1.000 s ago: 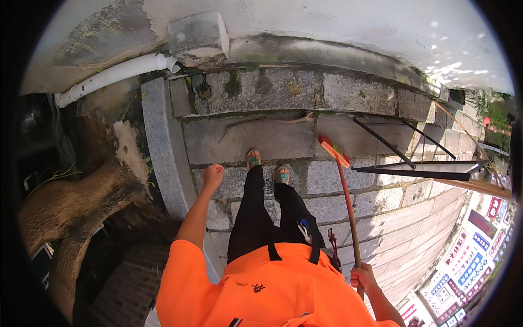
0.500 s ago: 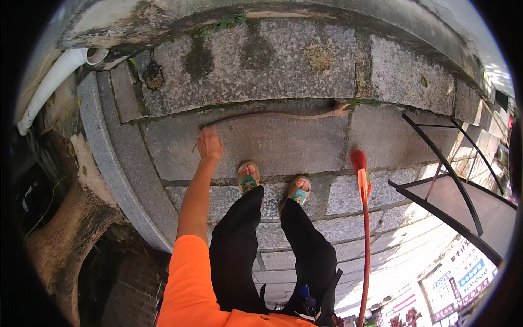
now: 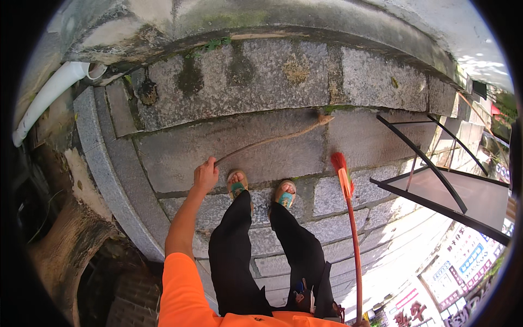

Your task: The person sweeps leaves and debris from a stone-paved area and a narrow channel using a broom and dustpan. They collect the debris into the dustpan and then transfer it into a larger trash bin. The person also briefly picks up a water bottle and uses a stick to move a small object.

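My left hand [image 3: 206, 175] is closed around one end of a long, thin, brown dried stem [image 3: 261, 143]. The stem curves away to the right, and its wider, pale tip is by the joint between two paving slabs. A broom [image 3: 352, 218] with red bristles, an orange head and a long red handle slants down on my right. At the bottom edge of the picture, a small part of my right hand [image 3: 360, 323] shows around the top of its handle.
My sandalled feet stand on stone paving [image 3: 245, 125]. A raised kerb [image 3: 117, 180] and a white drainpipe [image 3: 52, 98] lie to the left, a wall base [image 3: 305, 24] ahead. On the right is a black-framed stand with a pale panel [image 3: 457, 199]; beyond it are printed signs.
My left hand has drawn back toward my body, lifting the stem's near end and pulling it along. My view has shifted slightly, and part of my right hand now shows on the broom handle.
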{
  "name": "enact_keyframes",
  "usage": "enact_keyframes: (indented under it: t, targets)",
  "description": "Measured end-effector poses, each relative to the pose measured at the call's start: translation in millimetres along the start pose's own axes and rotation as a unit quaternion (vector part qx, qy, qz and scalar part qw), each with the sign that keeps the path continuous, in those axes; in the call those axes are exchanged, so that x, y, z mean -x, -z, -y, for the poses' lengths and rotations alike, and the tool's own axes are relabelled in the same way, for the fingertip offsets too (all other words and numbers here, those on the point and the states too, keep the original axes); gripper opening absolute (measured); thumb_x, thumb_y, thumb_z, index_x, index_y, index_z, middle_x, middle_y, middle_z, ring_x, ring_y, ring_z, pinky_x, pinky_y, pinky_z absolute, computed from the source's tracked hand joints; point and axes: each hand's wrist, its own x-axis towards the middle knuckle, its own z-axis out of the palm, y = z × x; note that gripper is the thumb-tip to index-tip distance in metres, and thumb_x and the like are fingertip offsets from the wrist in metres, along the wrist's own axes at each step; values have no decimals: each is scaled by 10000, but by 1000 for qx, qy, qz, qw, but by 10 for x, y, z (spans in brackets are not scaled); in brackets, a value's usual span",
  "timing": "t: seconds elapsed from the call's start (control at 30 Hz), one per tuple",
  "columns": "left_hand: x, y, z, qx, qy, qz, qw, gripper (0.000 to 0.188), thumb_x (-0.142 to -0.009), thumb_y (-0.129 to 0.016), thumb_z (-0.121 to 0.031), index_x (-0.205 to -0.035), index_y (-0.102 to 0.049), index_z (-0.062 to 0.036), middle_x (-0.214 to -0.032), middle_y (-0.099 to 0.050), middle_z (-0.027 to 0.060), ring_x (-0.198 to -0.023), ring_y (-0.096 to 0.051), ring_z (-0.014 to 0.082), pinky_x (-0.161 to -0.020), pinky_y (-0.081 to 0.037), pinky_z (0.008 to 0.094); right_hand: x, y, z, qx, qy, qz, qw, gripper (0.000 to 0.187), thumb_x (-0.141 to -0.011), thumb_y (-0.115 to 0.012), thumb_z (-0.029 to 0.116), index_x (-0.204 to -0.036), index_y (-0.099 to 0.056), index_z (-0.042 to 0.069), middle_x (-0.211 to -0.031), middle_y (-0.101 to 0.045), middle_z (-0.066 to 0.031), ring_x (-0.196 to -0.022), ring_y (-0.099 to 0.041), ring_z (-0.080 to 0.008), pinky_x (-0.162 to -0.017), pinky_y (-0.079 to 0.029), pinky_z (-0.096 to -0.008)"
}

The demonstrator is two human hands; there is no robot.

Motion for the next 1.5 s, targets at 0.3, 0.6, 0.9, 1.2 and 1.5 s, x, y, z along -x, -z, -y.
enact_keyframes:
  t: [0.3,0.6,0.9,1.2,1.5]
  targets:
    - [2331,1777,-966,98,150,-77,981,121,-743,-642,-206,-823,-625,-116,-685,-640,138,-699,-626,365,-622,-491,476,719,311,-116,-153,101,93,979,129,-773,-519,-85,-706,-464,11,-526,-317,22,-409,-308,-79,-374,-238,-253]
    - [4869,2208,-1498,237,320,-156,904,148,-761,-605,-215,-872,-653,-130,-764,-660,99,-740,-630,335,-674,-491,453,1242,70,978,159,308,72,935,125,-788,-518,-49,-697,-460,15,-521,-339,15,-408,-342,-88,-374,-260,-264]
    - [6990,915,-2782,325,509,-277,747,434,-716,-501,-21,-1113,-585,-175,-723,-640,141,-706,-649,305,-603,-503,418,1568,-864,1341,501,385,68,772,127,-794,-525,-24,-692,-463,18,-523,-361,7,-407,-362,-98,-377,-274,-271]
    - [8289,-25,-3981,690,489,-475,241,99,-703,-681,-86,-758,-680,-4,-625,-626,104,-440,-595,195,-384,-494,326,1555,-1759,533,726,364,67,580,134,-801,-533,0,-687,-466,22,-525,-383,-1,-406,-382,-108,-380,-288,-278]
    - [8920,-926,-4983,506,451,-730,84,150,-814,-571,-109,-906,-611,2,-691,-640,108,-522,-630,207,-494,-537,337,1215,-2186,-625,853,332,44,400,144,-807,-540,25,-681,-469,26,-527,-405,-8,-405,-403,-118,-382,-303,-285]
